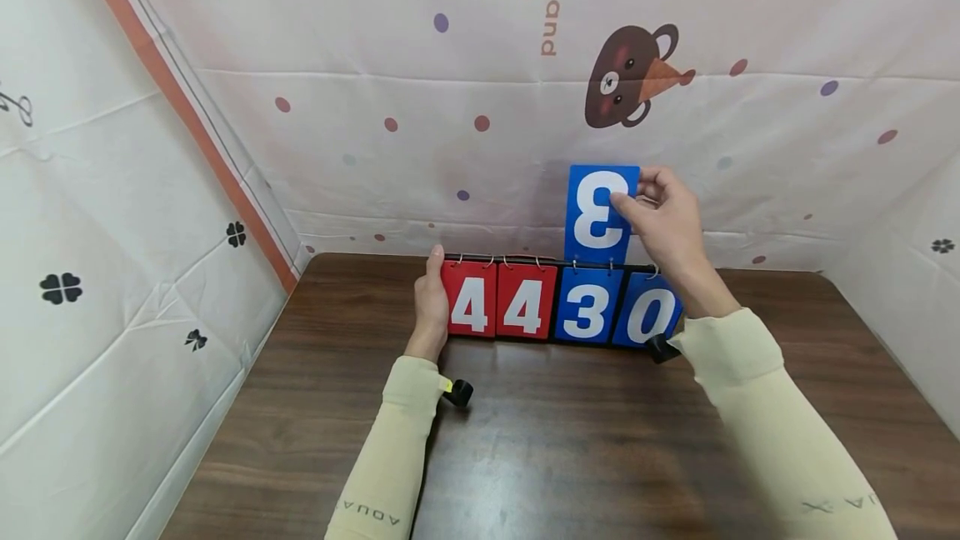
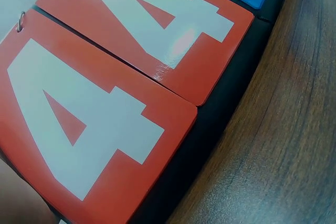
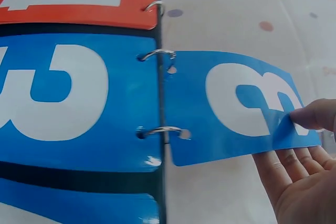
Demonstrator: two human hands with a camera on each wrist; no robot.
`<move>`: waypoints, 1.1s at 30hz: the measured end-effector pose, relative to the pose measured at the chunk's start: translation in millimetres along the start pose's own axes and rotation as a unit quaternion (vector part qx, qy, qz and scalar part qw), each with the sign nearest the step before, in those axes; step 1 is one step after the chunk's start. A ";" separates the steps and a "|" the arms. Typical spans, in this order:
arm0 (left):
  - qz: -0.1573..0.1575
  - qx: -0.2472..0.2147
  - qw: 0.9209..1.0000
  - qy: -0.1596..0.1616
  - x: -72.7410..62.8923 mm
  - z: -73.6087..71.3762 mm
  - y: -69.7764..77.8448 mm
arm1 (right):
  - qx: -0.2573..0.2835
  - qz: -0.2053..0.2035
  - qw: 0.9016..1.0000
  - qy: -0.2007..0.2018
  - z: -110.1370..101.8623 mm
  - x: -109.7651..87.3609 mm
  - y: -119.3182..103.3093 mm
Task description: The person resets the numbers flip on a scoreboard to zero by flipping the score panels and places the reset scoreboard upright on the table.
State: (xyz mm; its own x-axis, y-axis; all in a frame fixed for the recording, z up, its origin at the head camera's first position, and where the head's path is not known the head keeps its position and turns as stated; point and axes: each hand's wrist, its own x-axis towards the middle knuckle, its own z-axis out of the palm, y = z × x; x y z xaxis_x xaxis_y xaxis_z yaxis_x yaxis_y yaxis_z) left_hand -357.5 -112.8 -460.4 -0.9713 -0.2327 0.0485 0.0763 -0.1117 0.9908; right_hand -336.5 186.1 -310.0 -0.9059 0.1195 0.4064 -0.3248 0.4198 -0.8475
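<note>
Head view: the flip scoreboard [image 1: 555,304] stands at 4 o'clock. Your left hand [image 1: 430,300] touches its 9 o'clock end; finger closure cannot be determined. Left wrist view: two red cards [image 2: 94,124] occupy 10 o'clock. Right wrist view: your right hand [image 3: 310,179] pinches the raised blue card [image 3: 236,111], at 3 o'clock, between thumb [image 3: 318,114] and fingers [image 3: 278,171].

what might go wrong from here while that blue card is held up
The right hand pinches the raised blue card near its far end, where it bends; squeezing harder might crease it. Two metal rings hold the card, so a hard tug could strain its holes. The left hand touches the scoreboard's left end; without it, the board might shift.
</note>
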 end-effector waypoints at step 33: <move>0.001 -0.003 1.000 0.001 2.3 -0.2 -2.4 | -0.268 -0.181 0.907 -0.270 -23.3 -72.7 -35.2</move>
State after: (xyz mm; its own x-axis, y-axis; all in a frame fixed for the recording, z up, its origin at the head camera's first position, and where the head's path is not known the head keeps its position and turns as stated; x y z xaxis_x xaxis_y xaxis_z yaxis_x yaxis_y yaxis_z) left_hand -359.9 -113.3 -462.7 -0.9708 -0.2347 0.0494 0.0786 -0.1166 0.9901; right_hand -252.9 183.6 -301.8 -0.8150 -0.5097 0.2757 -0.5788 0.7387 -0.3455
